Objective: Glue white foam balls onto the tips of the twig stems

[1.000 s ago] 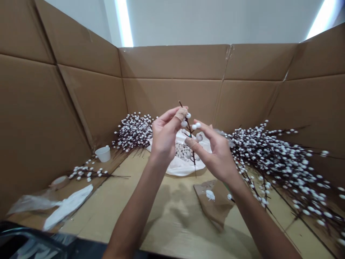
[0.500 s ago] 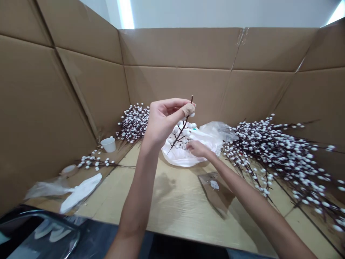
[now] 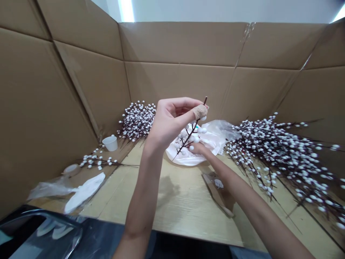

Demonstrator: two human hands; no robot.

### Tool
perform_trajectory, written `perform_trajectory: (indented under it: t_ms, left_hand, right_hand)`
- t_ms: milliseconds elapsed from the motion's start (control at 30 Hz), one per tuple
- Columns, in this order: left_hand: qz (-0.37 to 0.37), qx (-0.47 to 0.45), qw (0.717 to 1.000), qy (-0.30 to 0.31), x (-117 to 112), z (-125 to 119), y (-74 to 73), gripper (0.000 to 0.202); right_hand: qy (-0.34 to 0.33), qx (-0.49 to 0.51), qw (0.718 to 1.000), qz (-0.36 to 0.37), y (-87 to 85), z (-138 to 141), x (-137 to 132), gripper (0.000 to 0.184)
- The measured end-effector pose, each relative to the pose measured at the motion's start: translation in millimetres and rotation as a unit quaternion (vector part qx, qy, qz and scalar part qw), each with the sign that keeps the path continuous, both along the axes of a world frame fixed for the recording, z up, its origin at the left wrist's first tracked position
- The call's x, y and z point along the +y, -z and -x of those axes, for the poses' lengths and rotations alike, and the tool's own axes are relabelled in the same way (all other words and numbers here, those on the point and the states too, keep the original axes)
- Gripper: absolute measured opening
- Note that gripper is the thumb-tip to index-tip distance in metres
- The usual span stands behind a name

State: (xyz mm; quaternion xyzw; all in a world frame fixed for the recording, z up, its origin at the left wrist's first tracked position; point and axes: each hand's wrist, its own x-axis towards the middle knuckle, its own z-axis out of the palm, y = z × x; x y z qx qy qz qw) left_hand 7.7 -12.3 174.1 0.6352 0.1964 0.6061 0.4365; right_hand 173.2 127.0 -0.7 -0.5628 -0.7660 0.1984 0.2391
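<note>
Held up over the table, a dark brown twig (image 3: pixel 191 136) with white berries is pinched between the thumb and fingers of my left hand (image 3: pixel 179 113). Tape or a bandage wraps that thumb. Behind and below the twig lies an open white plastic bag (image 3: pixel 185 160) with loose white berries in it. My right hand (image 3: pixel 198 148) reaches into this bag. Its fingers are hidden by the twig and the berries, so what they grip cannot be made out.
Large bunches of white-berry stems lie at right (image 3: pixel 280 151) and back left (image 3: pixel 138 120). On the left are a white cup (image 3: pixel 110 143), a loose berry stem (image 3: pixel 99 162), a tape roll (image 3: pixel 72 169) and a white cloth-like item (image 3: pixel 84 192). Brown cardboard (image 3: pixel 219 194) lies under my right forearm. Cardboard walls (image 3: pixel 178 43) surround the table.
My left hand with the twig has shifted slightly right in view. The right hand has gone deeper among the berries in the bag, behind the twig. The whole view has turned a little.
</note>
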Motion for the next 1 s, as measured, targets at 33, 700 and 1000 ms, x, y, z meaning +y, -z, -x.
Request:
perform_trajectory:
  t_ms: [33, 700, 1000]
  left_hand:
    - [0.008, -0.004, 1.000, 0.004, -1, 0, -0.2, 0.005]
    - [-0.014, 0.119, 0.987, 0.102, 1, -3, 2.1, 0.004]
    - [0.012, 0.156, 0.971, 0.179, 8, -26, 9.8, 0.007]
  right_hand:
    - [0.006, 0.009, 1.000, 0.003, 0.5, -1, -2, 0.025]
    - [-0.090, 0.429, 0.892, -0.109, -110.7, -34, -117, 0.023]
    - [-0.064, 0.459, 0.862, -0.204, -136.5, -57, -144, 0.020]
